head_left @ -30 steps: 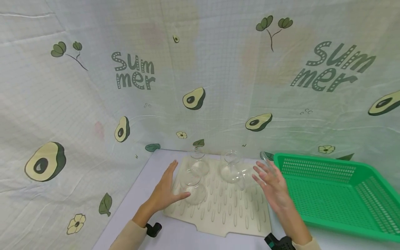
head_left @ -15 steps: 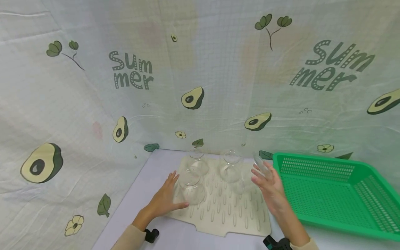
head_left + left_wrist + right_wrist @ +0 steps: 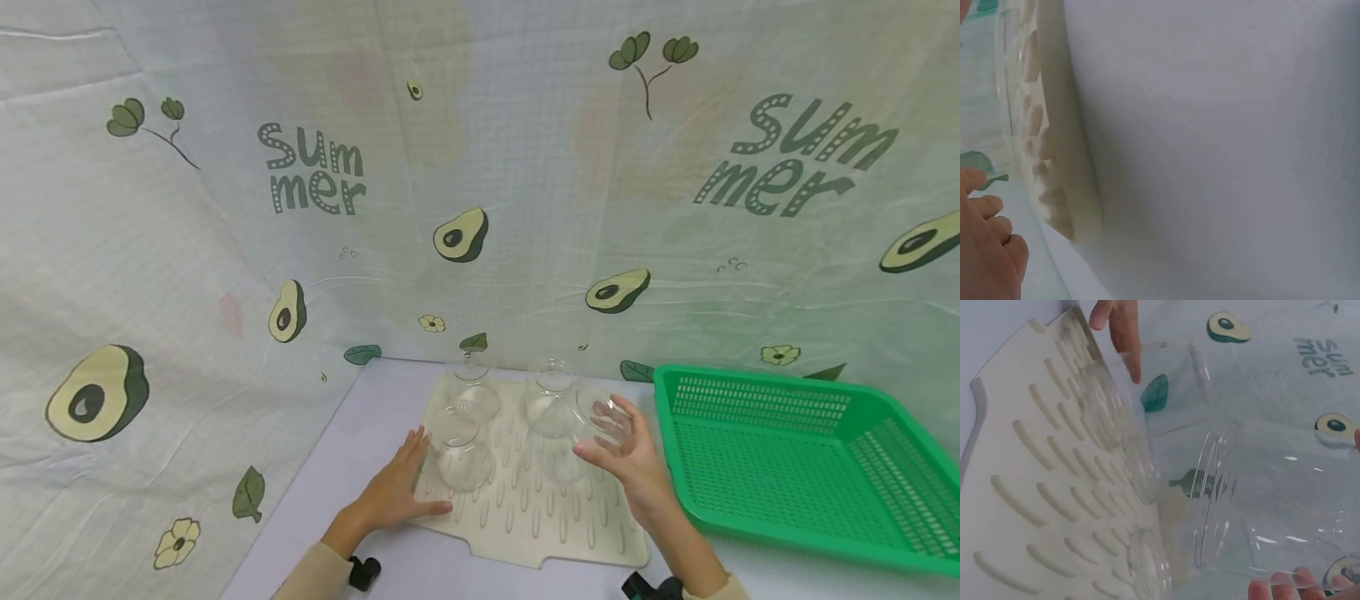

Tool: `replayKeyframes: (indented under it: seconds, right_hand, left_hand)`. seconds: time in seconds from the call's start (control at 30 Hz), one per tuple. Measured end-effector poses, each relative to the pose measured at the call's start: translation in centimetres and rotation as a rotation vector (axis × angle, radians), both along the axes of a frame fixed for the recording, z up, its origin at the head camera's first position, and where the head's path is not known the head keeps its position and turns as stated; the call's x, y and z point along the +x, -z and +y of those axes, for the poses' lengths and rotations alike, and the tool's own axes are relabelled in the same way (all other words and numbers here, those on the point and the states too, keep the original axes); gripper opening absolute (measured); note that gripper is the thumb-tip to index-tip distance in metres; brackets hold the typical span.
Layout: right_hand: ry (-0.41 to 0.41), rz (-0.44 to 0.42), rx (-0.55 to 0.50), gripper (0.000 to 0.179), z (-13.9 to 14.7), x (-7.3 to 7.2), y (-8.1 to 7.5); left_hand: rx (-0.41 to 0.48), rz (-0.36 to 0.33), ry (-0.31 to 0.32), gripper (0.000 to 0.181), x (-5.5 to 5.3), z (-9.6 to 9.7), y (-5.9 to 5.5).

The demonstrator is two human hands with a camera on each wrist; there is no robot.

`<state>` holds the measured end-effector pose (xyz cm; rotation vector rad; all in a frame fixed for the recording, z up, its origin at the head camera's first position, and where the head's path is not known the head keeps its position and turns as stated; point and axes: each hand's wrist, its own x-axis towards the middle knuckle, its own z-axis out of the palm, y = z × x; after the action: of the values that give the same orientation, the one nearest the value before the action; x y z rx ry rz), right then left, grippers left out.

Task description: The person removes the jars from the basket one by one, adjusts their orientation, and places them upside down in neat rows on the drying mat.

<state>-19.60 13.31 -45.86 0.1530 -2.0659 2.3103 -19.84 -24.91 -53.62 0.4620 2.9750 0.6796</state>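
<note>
My right hand [image 3: 645,467] holds a clear jar [image 3: 600,412] between thumb and fingers, tilted above the right part of a beige ridged mat [image 3: 547,525]. In the right wrist view that jar [image 3: 1279,506] has its ringed rim toward the mat, clear of it. Three similar clear jars stand on the mat: front left [image 3: 461,458], back left [image 3: 476,398] and back right [image 3: 550,406]. Beside the mat's left edge, my left hand [image 3: 397,487] has its fingers extended and thumb apart, near the front left jar. Whether it touches the mat or jar I cannot tell.
A green perforated plastic basket [image 3: 772,517] stands on the right, close to my right hand. The white tabletop [image 3: 315,475] shows around the mat. Behind and to the left hangs a cloth [image 3: 525,167] printed with avocados and lettering.
My right hand has turned inward and moved left with the clear jar, tilting it over the mat. My left hand has lowered slightly toward the mat's left edge.
</note>
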Motion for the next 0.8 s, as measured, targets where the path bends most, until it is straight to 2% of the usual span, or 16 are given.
replayKeyframes:
  seconds: [0.33, 0.57, 0.8]
  right_hand:
    - [0.018, 0.030, 0.144, 0.099, -1.3, -0.1, 1.3]
    - [0.017, 0.052, 0.242, 0.104, -2.0, -0.3, 2.3]
    - [0.017, 0.034, 0.326, 0.109, -2.2, -0.6, 3.1]
  left_hand:
    - [-0.073, -0.037, 0.044, 0.124, 0.2, 0.0, 0.9]
    - [-0.149, -0.007, 0.078, 0.124, 0.6, 0.1, 1.3]
    - [-0.177, 0.009, 0.092, 0.121, 0.5, 0.3, 1.1]
